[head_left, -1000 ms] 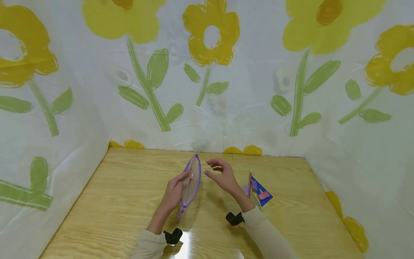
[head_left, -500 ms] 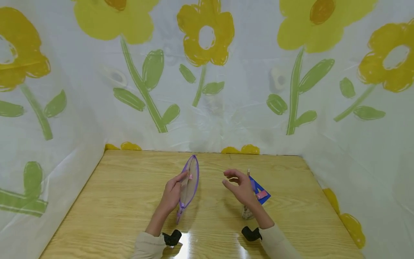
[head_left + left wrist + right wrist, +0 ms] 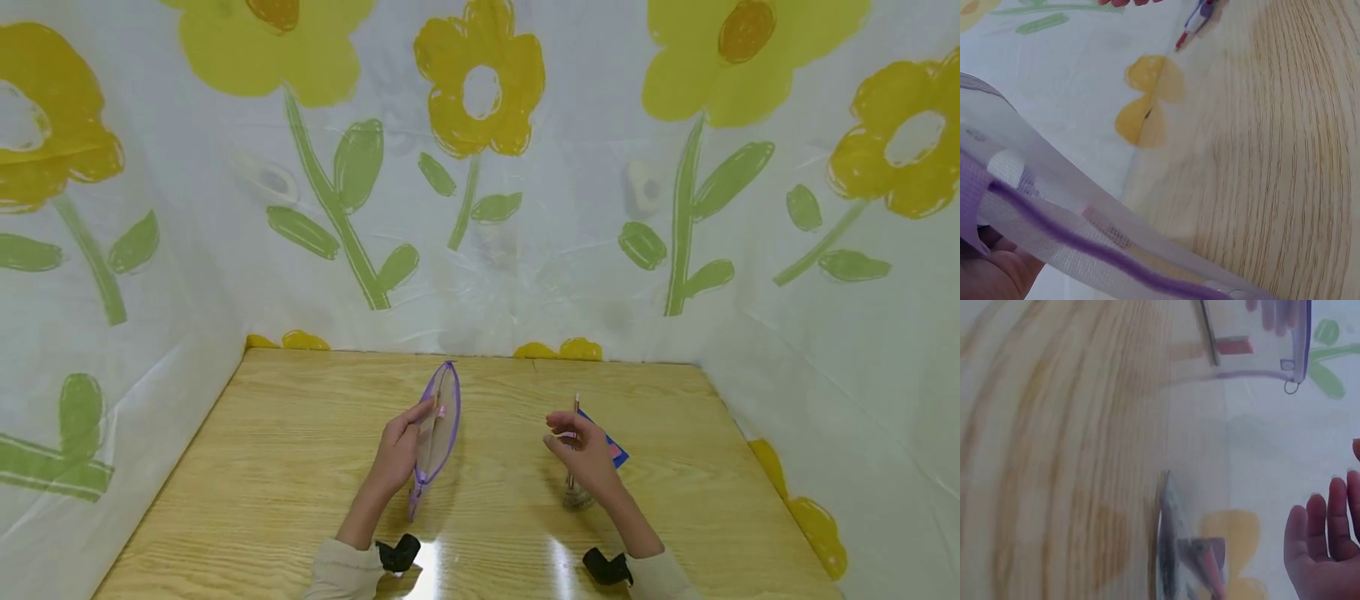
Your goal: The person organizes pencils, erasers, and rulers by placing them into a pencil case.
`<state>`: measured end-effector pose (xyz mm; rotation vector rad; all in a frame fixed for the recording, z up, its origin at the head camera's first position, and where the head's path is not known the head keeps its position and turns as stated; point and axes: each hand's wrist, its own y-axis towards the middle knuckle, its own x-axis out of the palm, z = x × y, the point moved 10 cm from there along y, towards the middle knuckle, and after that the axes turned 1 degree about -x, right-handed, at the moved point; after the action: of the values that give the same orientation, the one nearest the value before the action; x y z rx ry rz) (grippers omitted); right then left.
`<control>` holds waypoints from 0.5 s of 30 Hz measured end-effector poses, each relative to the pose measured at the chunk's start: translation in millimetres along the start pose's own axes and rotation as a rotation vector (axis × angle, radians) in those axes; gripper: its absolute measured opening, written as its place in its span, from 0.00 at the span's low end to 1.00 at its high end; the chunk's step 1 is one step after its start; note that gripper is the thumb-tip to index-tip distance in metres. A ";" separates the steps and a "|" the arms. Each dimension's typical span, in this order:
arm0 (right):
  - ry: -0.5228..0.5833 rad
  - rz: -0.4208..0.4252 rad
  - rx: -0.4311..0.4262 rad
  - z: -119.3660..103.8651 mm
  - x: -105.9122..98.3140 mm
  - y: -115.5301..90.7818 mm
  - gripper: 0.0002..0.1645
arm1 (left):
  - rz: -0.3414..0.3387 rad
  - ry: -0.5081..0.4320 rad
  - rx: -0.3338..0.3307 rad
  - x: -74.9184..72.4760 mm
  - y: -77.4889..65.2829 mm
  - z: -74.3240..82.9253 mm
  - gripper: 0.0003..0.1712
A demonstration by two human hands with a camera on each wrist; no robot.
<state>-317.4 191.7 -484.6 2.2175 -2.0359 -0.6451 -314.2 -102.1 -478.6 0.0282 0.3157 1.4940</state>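
Note:
My left hand (image 3: 397, 450) grips a see-through mesh zip pouch (image 3: 446, 433) with purple trim, held upright on edge above the table. Through its wall in the right wrist view show a pink block like an eraser (image 3: 1235, 345) and a thin dark stick (image 3: 1209, 328). Over a small group of stationery hovers my right hand (image 3: 588, 458), fingers loosely bent and nothing held. Partly hidden by that hand are a pencil (image 3: 577, 403), a blue set square (image 3: 622, 459), a pink eraser (image 3: 614, 451) and a clear patterned piece (image 3: 577, 498) whose kind is unclear.
The wooden table (image 3: 315, 467) carries the stationery right of centre. White sheeting with printed yellow flowers (image 3: 480, 92) walls in its back and both sides. Each wrist wears a black camera mount (image 3: 399, 553).
My right hand has moved away from the pouch, rightward and down toward me, and now covers part of the stationery. The left hand keeps the pouch in nearly the same place.

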 end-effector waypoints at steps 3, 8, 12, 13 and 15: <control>-0.001 0.023 0.059 9.1 -7.5 -4.7 0.14 | -0.002 -0.003 -0.007 0.2 -0.5 -0.8 0.28; 0.030 0.061 0.094 15.7 -18.1 -8.1 0.14 | 0.002 -0.005 -0.002 0.1 -0.8 -0.4 0.28; 0.004 0.083 0.104 18.8 -28.4 -10.7 0.16 | -0.006 -0.004 0.003 1.7 0.5 0.1 0.28; -0.008 0.081 0.106 19.6 -30.3 -11.7 0.16 | -0.007 -0.001 0.006 1.9 0.7 0.2 0.28; -0.010 0.074 0.125 23.1 -33.2 -13.7 0.18 | -0.009 -0.006 -0.003 2.2 1.3 -0.2 0.28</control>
<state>-313.7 230.8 -501.3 2.1947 -2.2092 -0.5373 -315.4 -99.8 -479.0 0.0292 0.3086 1.4850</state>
